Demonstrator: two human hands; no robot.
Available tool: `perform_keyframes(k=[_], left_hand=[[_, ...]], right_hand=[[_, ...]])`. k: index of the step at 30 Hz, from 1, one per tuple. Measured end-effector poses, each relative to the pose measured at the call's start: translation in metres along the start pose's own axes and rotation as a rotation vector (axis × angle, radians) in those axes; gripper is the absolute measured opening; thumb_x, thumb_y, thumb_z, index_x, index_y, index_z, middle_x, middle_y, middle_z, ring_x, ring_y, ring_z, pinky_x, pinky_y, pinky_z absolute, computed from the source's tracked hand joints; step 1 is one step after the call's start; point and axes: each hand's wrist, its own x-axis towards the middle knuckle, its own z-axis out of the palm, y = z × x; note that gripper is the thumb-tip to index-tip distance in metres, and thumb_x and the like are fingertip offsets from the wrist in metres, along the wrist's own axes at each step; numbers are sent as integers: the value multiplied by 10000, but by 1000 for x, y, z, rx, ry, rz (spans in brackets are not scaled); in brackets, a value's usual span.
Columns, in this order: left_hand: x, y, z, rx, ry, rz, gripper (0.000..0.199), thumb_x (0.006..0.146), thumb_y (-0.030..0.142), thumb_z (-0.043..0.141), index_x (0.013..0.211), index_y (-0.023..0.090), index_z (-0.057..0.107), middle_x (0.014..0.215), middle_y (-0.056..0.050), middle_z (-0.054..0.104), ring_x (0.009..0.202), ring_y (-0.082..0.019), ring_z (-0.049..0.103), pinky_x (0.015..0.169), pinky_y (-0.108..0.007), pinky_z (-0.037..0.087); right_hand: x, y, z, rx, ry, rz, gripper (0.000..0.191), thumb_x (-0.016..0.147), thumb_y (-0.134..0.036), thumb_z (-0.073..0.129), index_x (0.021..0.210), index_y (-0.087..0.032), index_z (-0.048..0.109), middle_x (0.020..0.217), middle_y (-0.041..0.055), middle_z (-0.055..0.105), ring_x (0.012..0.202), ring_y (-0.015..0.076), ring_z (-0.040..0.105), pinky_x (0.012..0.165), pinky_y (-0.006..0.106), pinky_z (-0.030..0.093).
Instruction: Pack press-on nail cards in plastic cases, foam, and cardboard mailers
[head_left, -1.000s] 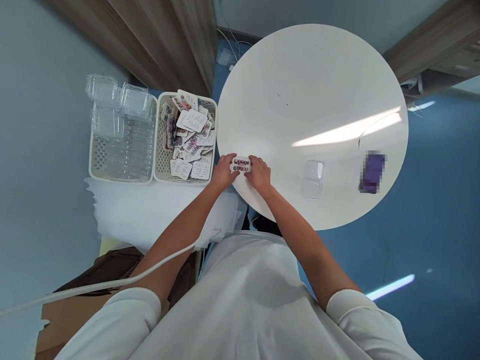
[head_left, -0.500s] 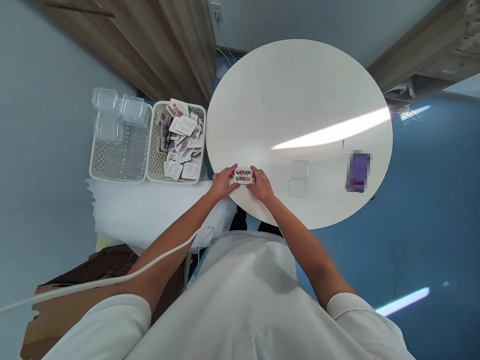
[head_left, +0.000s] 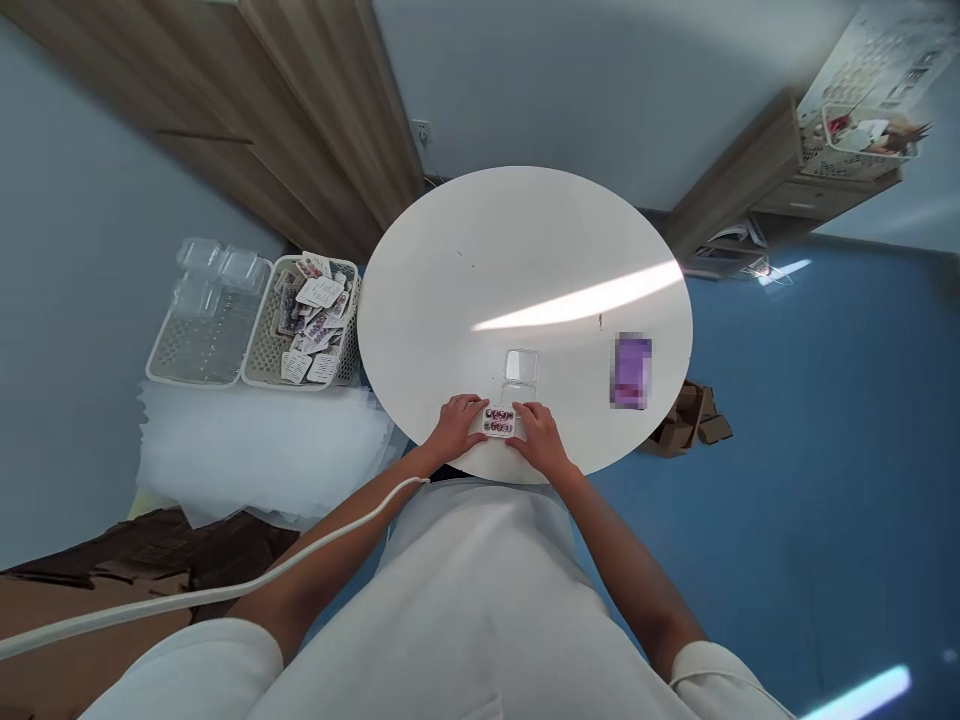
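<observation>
Between my two hands is a small white card with two rows of dark red and pinkish pieces (head_left: pixel 499 421), near the front edge of the round white table (head_left: pixel 525 220). My left hand (head_left: pixel 457 425) pinches its left end with thumb and fingers. Its right end is gripped by my right hand (head_left: pixel 538 436). Just beyond the card lies an open clear plastic case (head_left: pixel 521 367), its nearer half partly hidden behind the card and my right fingers.
Left of the table stand a white basket of similar cards (head_left: pixel 259 350) and a basket of clear cases (head_left: pixel 196 345). White sheets (head_left: pixel 255 450) lie below them. A blurred purple item (head_left: pixel 631 371) rests on the table's right. A white cable (head_left: pixel 300 555) crosses my left arm.
The view has shifted. My hands and the card have moved rightward over the table, up to the near side of the open clear case. Both hands still hold the card.
</observation>
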Motion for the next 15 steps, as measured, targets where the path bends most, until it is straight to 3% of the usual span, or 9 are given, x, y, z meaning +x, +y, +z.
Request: perform_keyframes(k=[5, 15], left_hand=[[26, 18, 15, 76, 15, -7, 616, 638, 306, 695, 1200, 284, 445, 1199, -84, 448, 1137, -283, 365, 912, -447, 314], [56, 20, 21, 124, -20, -100, 630, 627, 244, 705, 1203, 277, 451, 1174, -91, 463, 1098, -284, 405, 882, -435, 355]], right_hand=[[5, 27, -16, -43, 18, 29, 656, 616, -258, 713, 1210, -251, 434, 1162, 101, 464, 1091, 280, 428, 866, 435, 400], [32, 38, -17, -118, -34, 65, 631, 652, -230, 684, 1223, -224, 414, 1122, 114, 502, 1020, 273, 453, 823, 407, 395]])
